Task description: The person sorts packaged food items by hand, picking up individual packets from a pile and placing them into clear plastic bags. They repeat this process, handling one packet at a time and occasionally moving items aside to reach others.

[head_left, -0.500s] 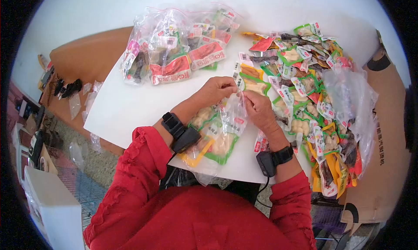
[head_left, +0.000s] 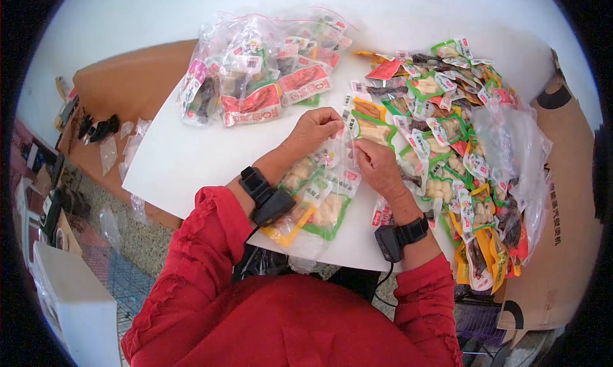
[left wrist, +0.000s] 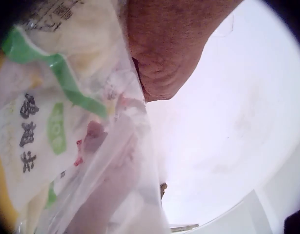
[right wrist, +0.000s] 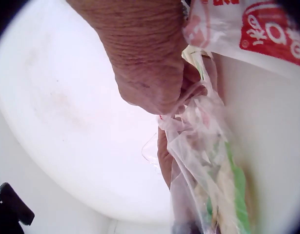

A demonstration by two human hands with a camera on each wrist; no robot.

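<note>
A clear plastic bag [head_left: 329, 182] holding green- and yellow-edged food packets hangs between the two hands at the table's front. The left hand [head_left: 315, 132] pinches its top edge on the left. On the right, the right hand [head_left: 377, 165] pinches the same edge with thumb and curled fingers. Packets with green trim and black print show through the bag [left wrist: 57, 112] in the left wrist view, beside the left hand [left wrist: 164, 48]. In the right wrist view the right hand [right wrist: 145, 63] grips the gathered plastic of the bag [right wrist: 198, 146]; its fingertips are partly hidden.
Filled clear bags [head_left: 249, 79] lie at the back left of the white table [head_left: 172, 153]. A large heap of loose packets [head_left: 440, 130] covers the right side, with crumpled clear plastic [head_left: 511, 143] on it. Cardboard [head_left: 562, 194] stands at the right; a brown surface [head_left: 134, 79] lies left.
The hands have moved slightly apart along the bag's top edge, the left a little up and the right a little down. The bag's upper part is spread wider between them.
</note>
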